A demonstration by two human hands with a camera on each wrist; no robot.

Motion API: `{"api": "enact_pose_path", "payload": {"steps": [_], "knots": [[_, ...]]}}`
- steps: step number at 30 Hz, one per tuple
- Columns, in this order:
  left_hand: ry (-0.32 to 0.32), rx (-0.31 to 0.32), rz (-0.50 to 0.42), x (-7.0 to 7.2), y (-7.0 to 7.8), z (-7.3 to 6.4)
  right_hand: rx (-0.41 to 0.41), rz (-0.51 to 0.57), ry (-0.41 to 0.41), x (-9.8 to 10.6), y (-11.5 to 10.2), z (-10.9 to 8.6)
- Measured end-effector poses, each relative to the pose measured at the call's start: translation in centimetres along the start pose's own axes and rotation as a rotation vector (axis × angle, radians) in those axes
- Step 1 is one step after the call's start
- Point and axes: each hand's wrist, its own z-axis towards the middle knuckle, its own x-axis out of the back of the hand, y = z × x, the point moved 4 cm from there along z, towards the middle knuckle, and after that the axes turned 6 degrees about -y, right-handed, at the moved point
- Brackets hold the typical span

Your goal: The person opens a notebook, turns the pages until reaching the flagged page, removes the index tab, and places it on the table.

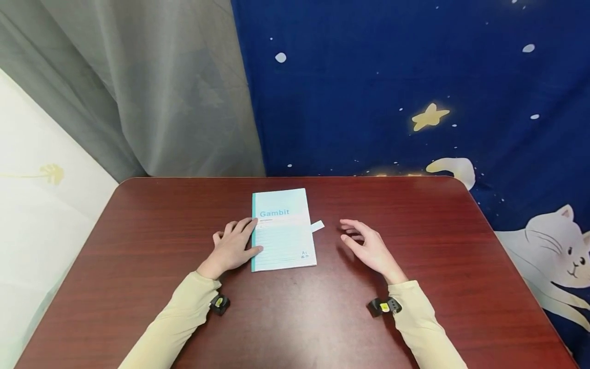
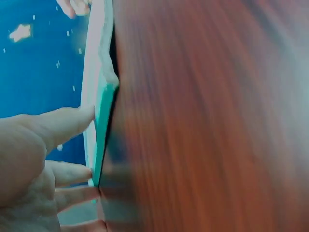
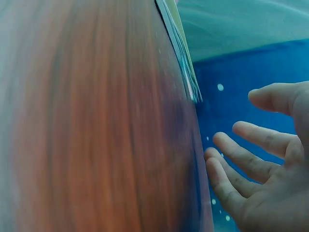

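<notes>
Left hand (image 1: 231, 248) touches notebook (image 1: 283, 239) — only head view shows lettering (image 1: 274, 213).

A jutting tab (image 1: 318, 226) narrows the free space beside the notebook (image 1: 283, 243).

Head view: we look forward and down from above the worktop (image 1: 295, 318), far enough back to frame the left hand (image 1: 232, 248), right hand (image 1: 371, 251), notebook (image 1: 283, 230) and star-print blue cloth (image 1: 345, 77) beyond. Left wrist view: we sit low and close on the palm side, facing the cloth; picture rolled sideways, worktop on the right, spine (image 2: 100, 130) seen edge-on. Right wrist view: likewise low and close, rolled the opposite way, worktop on the left, page edges (image 3: 182, 55) at top. We find notebook, worktop and cloth in all three views.
</notes>
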Motion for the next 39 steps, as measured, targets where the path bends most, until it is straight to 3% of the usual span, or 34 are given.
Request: {"api": "enact_pose_path", "payload": {"steps": [7,13,16,18,24,33,39], "knots": [[-0.021,0.031,0.039,-0.7,2.6,1.5,-0.075,0.028,-0.045,-1.4,-0.3,0.8],[-0.034,0.062,0.056,-0.9,3.6,2.7,-0.135,-0.001,-0.045,-1.6,0.1,1.5],[-0.036,0.056,0.020,-1.1,4.0,3.2,-0.150,-0.003,-0.043,-1.6,0.3,1.8],[-0.025,0.038,-0.037,-1.2,4.2,3.5,-0.161,-0.004,-0.039,-1.6,0.3,1.9],[0.019,0.006,-0.325,-1.3,3.9,3.9,-0.188,0.003,-0.034,-1.7,0.2,2.3],[0.031,0.073,-0.698,-1.5,3.3,3.5,-0.276,0.001,-0.026,-1.5,0.5,2.4],[0.024,0.095,-0.840,-2.0,3.1,3.2,-0.318,0.005,-0.006,-1.3,0.8,2.4]]}}
